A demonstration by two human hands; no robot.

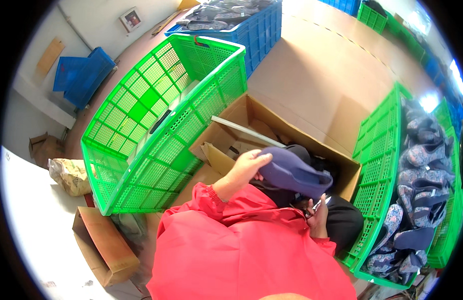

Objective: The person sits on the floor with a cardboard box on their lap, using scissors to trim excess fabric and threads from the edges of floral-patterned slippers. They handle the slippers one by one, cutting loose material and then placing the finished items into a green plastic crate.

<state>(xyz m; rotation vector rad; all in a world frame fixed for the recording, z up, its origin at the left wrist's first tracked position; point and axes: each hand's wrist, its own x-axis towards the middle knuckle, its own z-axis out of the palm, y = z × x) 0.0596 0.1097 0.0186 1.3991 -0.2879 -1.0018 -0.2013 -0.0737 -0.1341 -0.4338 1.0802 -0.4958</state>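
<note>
My left hand (247, 167) pinches one end of a dark blue fabric shoe upper (295, 172), thumb on top, and the piece reaches across my lap to the right. Close under its far end, my right hand (317, 215) is closed round a small shiny metal tool, whose kind I cannot make out. Part of that hand is hidden by the upper. Beyond my hands, an open cardboard box (336, 165) stands by my knees with dark items inside. A pale bar (247, 131) lies across the box.
A large green crate (166, 132) stands on the left. Another green crate (379, 165) on the right holds a heap of floral and navy shoes (421, 187). Behind are a blue crate (261, 37) full of shoes and more blue bins (84, 75). A cardboard carton (109, 245) sits lower left.
</note>
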